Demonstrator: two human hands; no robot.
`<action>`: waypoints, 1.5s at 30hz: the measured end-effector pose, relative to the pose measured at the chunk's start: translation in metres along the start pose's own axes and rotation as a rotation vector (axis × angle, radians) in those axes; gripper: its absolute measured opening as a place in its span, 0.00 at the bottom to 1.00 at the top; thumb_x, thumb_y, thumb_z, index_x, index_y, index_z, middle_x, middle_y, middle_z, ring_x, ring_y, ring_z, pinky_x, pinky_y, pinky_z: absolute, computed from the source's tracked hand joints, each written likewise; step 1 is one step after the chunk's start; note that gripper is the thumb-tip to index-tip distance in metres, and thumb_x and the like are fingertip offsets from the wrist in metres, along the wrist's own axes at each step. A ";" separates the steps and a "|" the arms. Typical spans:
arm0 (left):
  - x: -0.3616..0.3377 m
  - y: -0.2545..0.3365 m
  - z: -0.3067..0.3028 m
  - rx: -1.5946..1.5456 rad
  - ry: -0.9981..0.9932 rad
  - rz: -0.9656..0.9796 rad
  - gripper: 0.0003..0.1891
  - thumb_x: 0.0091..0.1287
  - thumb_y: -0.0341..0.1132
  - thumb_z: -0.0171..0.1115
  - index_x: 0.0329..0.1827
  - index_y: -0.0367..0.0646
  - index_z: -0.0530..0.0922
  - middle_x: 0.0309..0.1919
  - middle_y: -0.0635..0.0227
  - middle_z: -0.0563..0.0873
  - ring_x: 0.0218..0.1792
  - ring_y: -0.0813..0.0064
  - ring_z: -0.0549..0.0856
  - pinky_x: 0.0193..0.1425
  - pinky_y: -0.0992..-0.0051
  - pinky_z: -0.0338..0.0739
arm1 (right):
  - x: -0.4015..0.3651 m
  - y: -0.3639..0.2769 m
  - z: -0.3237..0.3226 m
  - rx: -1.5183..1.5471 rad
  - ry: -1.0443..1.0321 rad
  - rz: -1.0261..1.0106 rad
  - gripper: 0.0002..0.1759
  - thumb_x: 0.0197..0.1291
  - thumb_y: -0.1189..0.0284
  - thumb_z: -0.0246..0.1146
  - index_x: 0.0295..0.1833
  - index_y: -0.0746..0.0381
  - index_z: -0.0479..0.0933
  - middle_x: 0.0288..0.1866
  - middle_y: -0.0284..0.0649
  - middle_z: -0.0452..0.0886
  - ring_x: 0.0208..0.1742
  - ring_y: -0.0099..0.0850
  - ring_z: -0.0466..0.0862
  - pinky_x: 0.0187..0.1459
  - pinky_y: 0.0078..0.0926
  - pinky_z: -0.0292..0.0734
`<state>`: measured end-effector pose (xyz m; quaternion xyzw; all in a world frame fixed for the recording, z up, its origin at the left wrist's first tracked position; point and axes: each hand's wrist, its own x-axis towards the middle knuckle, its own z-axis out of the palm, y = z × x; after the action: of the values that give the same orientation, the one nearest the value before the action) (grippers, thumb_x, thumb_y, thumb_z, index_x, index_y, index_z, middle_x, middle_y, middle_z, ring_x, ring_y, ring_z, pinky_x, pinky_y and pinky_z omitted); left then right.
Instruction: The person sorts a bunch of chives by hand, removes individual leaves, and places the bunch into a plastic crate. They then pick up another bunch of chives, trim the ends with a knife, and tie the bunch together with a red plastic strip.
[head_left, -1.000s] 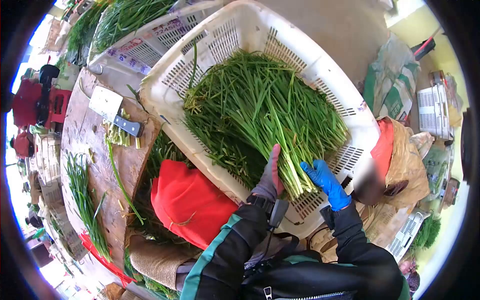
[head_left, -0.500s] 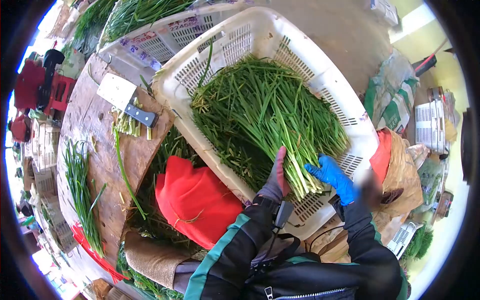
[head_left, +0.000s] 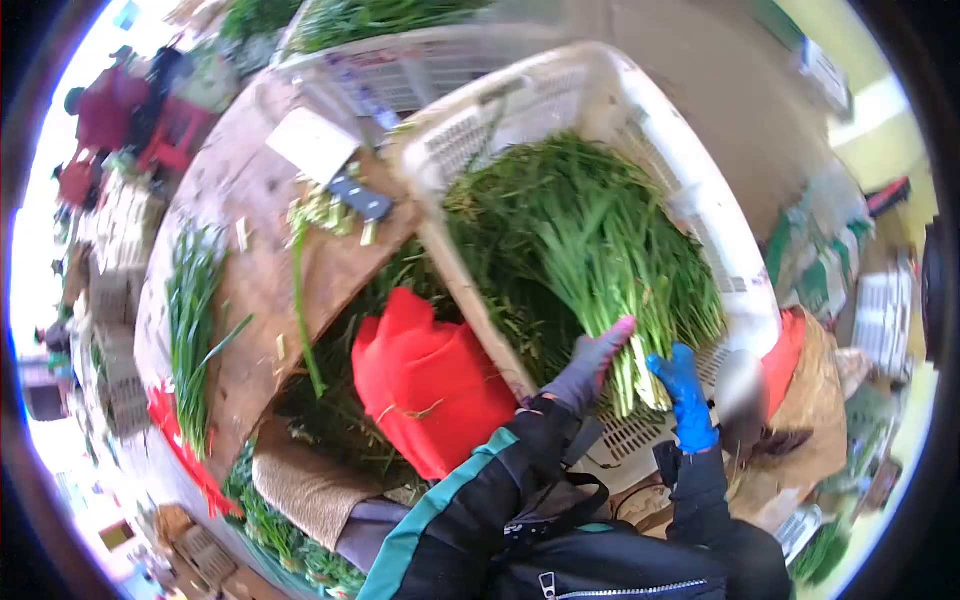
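A bunch of long green leaves with pale stalks (head_left: 625, 375) lies over more greens (head_left: 530, 190) in a white slotted crate (head_left: 705, 165). My left hand (head_left: 598, 362), in a grey and pink glove, is at the left side of the stalk ends, its thumb along them and its other fingers mostly hidden beneath. Just right of the stalk ends is my right hand (head_left: 685, 395), in a blue glove, with its fingers stretched upward and not wrapped round anything.
A cleaver (head_left: 315, 145) and cut stalk pieces (head_left: 325, 210) are on the round wooden board (head_left: 265, 300), left of the crate. More leaves (head_left: 192, 330) lie at its left. Red cloth (head_left: 430, 385) sits between board and crate. Brown paper (head_left: 815, 385) and sacks are at right.
The view has shifted, so the crate and board appear further right and lower. My right hand has turned more upright and sits slightly apart from the stalk ends.
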<state>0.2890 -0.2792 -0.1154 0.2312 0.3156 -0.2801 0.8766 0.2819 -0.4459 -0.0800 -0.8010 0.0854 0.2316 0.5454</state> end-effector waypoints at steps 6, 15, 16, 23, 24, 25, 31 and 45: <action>-0.065 0.015 0.035 0.123 -0.086 0.272 0.22 0.55 0.40 0.70 0.50 0.40 0.76 0.38 0.71 0.83 0.37 0.80 0.80 0.43 0.75 0.76 | -0.028 0.002 -0.014 0.217 0.051 -0.064 0.31 0.46 0.62 0.69 0.53 0.67 0.72 0.44 0.38 0.79 0.41 0.26 0.78 0.44 0.27 0.74; -0.131 0.039 0.073 0.288 -0.305 0.535 0.23 0.57 0.36 0.68 0.54 0.38 0.74 0.44 0.69 0.82 0.42 0.80 0.79 0.50 0.76 0.74 | -0.044 -0.052 -0.034 0.070 0.037 -0.310 0.36 0.42 0.52 0.71 0.50 0.68 0.73 0.41 0.36 0.78 0.39 0.26 0.77 0.41 0.26 0.74; -0.138 0.044 0.079 0.324 -0.304 0.608 0.23 0.57 0.36 0.68 0.54 0.38 0.74 0.44 0.69 0.82 0.42 0.80 0.79 0.50 0.76 0.74 | -0.057 -0.081 -0.024 0.095 0.045 -0.347 0.37 0.41 0.52 0.71 0.50 0.68 0.73 0.41 0.35 0.78 0.39 0.25 0.77 0.41 0.25 0.74; -0.213 0.095 0.088 0.312 -0.266 1.008 0.19 0.57 0.33 0.67 0.51 0.37 0.76 0.43 0.69 0.83 0.40 0.81 0.79 0.48 0.77 0.75 | -0.068 -0.194 0.021 0.152 -0.106 -0.599 0.39 0.35 0.58 0.75 0.53 0.68 0.72 0.45 0.36 0.78 0.43 0.26 0.78 0.46 0.25 0.74; -0.229 0.107 0.081 0.332 -0.246 1.060 0.20 0.57 0.32 0.68 0.51 0.37 0.75 0.43 0.68 0.83 0.40 0.80 0.80 0.48 0.77 0.75 | -0.067 -0.211 0.032 0.101 -0.151 -0.605 0.39 0.35 0.61 0.76 0.54 0.68 0.72 0.45 0.37 0.79 0.43 0.26 0.78 0.47 0.25 0.74; -0.245 0.117 0.073 0.354 -0.226 1.109 0.20 0.57 0.32 0.68 0.52 0.37 0.75 0.44 0.68 0.83 0.40 0.80 0.80 0.49 0.77 0.75 | -0.068 -0.230 0.044 0.051 -0.194 -0.608 0.38 0.34 0.64 0.76 0.54 0.68 0.72 0.44 0.38 0.79 0.44 0.26 0.79 0.48 0.26 0.75; -0.307 0.154 -0.002 -0.024 0.214 1.386 0.20 0.58 0.26 0.62 0.56 0.41 0.73 0.47 0.68 0.81 0.43 0.75 0.81 0.47 0.74 0.77 | -0.081 -0.355 0.164 -0.193 -0.720 -0.815 0.37 0.37 0.72 0.76 0.57 0.68 0.71 0.47 0.36 0.80 0.46 0.24 0.78 0.52 0.24 0.73; -0.270 0.223 -0.138 -0.443 0.026 1.046 0.26 0.68 0.54 0.48 0.61 0.45 0.65 0.55 0.62 0.76 0.55 0.63 0.77 0.59 0.59 0.72 | 0.074 -0.340 0.374 -0.819 -0.590 -1.173 0.39 0.45 0.53 0.68 0.60 0.66 0.69 0.58 0.52 0.73 0.57 0.44 0.75 0.60 0.35 0.67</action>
<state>0.1992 0.0586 0.0240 0.1709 0.2213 0.2673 0.9222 0.3750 0.0374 0.0583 -0.7582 -0.5943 0.1216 0.2393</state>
